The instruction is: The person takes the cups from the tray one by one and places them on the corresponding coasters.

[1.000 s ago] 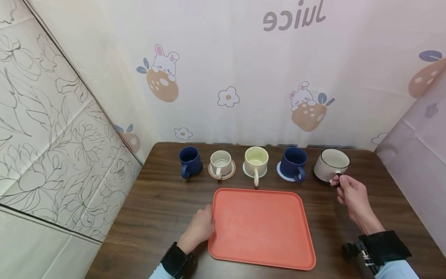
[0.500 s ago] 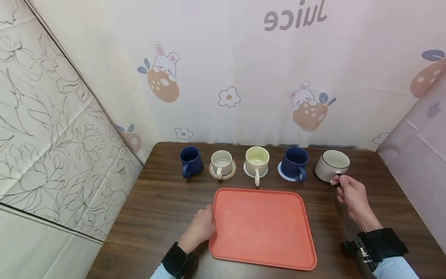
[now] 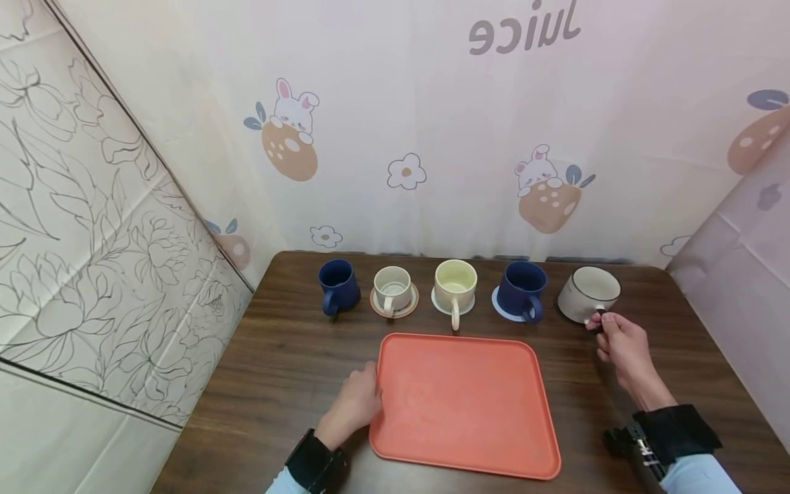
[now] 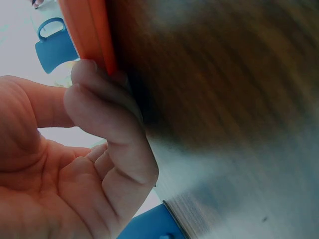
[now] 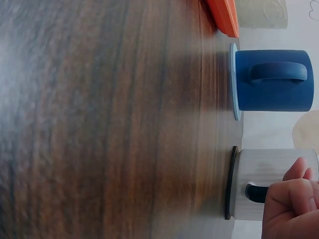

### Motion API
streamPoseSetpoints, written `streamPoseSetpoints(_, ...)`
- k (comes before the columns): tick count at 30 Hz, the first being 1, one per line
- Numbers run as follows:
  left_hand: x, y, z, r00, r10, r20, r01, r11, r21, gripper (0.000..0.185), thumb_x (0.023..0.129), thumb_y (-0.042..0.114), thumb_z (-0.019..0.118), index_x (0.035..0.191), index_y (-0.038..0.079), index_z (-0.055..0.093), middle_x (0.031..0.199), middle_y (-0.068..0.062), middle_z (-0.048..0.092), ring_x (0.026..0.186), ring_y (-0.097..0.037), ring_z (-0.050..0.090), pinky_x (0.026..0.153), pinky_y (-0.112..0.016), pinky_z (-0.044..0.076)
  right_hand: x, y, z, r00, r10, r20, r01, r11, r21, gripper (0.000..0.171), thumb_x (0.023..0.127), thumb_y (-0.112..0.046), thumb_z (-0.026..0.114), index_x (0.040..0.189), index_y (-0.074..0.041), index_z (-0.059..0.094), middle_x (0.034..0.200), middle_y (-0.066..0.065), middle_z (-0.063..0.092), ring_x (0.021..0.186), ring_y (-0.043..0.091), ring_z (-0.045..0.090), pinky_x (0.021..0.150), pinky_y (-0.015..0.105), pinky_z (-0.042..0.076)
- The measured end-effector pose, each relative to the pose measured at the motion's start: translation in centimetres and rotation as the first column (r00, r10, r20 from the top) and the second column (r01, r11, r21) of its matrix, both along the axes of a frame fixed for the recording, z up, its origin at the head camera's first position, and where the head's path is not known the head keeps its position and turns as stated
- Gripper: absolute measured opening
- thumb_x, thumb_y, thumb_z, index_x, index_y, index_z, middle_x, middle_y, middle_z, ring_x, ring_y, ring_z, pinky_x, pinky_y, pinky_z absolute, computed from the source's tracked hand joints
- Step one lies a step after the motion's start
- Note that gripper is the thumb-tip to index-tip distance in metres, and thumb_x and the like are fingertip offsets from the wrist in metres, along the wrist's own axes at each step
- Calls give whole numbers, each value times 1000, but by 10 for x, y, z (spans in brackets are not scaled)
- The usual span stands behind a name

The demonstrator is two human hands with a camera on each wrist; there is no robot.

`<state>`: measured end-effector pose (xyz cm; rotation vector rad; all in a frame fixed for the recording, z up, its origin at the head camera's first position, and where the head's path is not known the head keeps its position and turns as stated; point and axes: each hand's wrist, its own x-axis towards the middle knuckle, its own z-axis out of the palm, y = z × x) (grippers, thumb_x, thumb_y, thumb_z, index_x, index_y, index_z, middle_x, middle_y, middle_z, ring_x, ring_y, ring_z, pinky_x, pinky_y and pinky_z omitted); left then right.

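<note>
At the right end of the row stands a white mug with a dark rim and black handle. My right hand pinches that handle between thumb and fingers. Below the mug lies a black coaster, visible in the right wrist view. An orange-red tray lies flat on the table, and my left hand grips its left edge. In the left wrist view the thumb and curled fingers meet at the tray's rim.
Left of the white mug, along the table's back, stand a navy mug on a pale blue coaster, a yellow mug on a pale coaster, a small cream cup on a brown-rimmed coaster and another navy mug. Patterned cloth hangs behind.
The white mug's rim has shifted very slightly down in the head view. Both hands keep their holds, and the tray stays in place.
</note>
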<state>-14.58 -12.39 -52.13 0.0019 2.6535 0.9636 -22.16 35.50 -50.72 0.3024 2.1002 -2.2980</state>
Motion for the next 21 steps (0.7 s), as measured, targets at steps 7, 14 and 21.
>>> streamPoseSetpoints(7,0,1,0,1000,2,4,-2,1000,-15,20,102,2,62,120,-5,55,80,-9,56,63,-18,62,51,-33,53,-1,3,-1,1000,18,-23,-18,1000,10,30,115,-25,41,107,-8,64,88,-4,66,54,10,40,48,32,27)
streamPoseSetpoints(14,0,0,2,1000,4,6,-4,1000,1,21,102,2,62,121,-5,55,80,-9,56,63,-17,61,51,-33,53,-5,5,-1,998,30,-46,-30,1000,2,30,115,-24,41,106,-8,64,88,-4,66,54,9,40,50,34,24)
streamPoseSetpoints(21,0,0,2,1000,4,-3,-4,1000,2,21,102,2,62,120,-5,55,79,-9,56,62,-17,61,50,-33,53,-7,4,-1,998,33,-46,-33,999,-14,30,115,-24,41,105,-7,63,88,-3,65,53,8,39,50,35,22)
